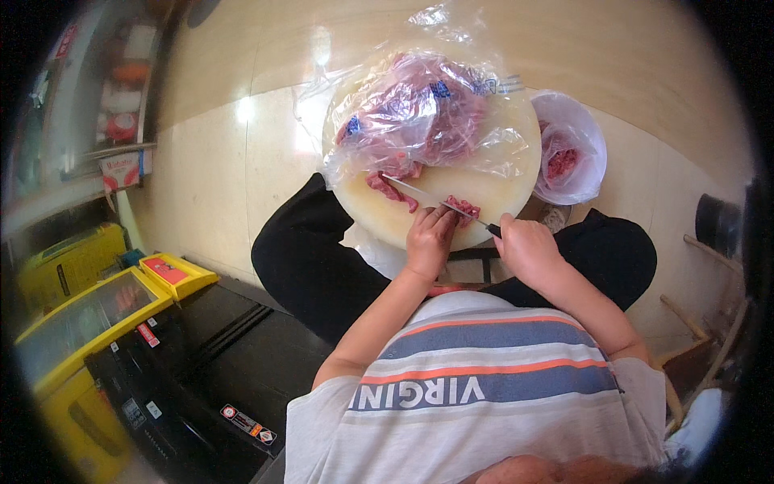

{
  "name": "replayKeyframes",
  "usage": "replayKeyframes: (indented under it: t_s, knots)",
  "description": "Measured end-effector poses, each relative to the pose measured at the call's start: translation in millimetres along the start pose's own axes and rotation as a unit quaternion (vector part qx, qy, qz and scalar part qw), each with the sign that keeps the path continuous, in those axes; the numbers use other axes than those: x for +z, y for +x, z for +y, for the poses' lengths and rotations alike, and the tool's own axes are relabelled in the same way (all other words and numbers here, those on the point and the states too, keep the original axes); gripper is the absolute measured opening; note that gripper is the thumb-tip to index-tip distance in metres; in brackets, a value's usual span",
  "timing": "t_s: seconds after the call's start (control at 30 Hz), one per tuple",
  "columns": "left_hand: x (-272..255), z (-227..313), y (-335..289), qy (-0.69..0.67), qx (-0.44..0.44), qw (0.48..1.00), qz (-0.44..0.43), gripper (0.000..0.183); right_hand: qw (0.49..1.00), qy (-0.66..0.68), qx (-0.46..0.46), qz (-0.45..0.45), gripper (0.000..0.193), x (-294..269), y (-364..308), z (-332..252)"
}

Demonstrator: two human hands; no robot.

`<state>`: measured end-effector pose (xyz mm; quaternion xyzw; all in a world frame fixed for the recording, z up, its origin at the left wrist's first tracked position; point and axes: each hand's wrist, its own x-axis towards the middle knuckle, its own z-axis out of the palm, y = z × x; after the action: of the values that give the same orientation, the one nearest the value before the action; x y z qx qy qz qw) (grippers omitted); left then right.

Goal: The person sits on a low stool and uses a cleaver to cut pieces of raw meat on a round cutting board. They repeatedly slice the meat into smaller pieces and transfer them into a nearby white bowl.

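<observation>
My right hand (pixel 527 247) is closed around the black handle of a knife (pixel 423 196), whose long blade reaches left across a round, pale cutting board (pixel 379 222). Beside the blade, my left hand (pixel 431 235) has its fingers bent together, the tips against the meat at the knife; what they pinch is mostly hidden. Small chopped meat pieces (pixel 463 208) lie at the blade near the handle. A longer strip of raw meat (pixel 390 192) rests left of them. On the far part of the board sits a large heap of raw meat (pixel 435 113) in clear plastic.
Right of the board stands a white bucket (pixel 592 133) lined with a plastic bag holding chopped meat (pixel 562 164). A black and yellow chest-like appliance (pixel 201 347) is at the lower left. Shelves with goods (pixel 121 97) stand at the upper left. Tiled floor (pixel 218 185) surrounds the board.
</observation>
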<state>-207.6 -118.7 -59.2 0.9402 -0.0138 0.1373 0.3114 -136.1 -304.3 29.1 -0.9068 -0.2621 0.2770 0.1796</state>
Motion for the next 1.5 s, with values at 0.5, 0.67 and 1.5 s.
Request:
replayKeyframes:
  t_s: [0.5, 0.67, 1.5]
  knots:
    - [4, 17, -5, 0.039, -0.06, 0.997, 0.003, 0.027, 0.997, -0.017, -0.069, -0.012, 0.024, -6, 20, 4]
    - [-2, 13, -11, -0.059, -0.13, 0.989, 0.037, 0.027, 0.996, -0.028, -0.083, 0.021, 0.024, -6, 20, 3]
    - [44, 0, -21, 0.034, -0.053, 0.99, 0.126, 0.01, 0.986, -0.136, -0.017, 0.098, 0.023, 25, 7, -31]
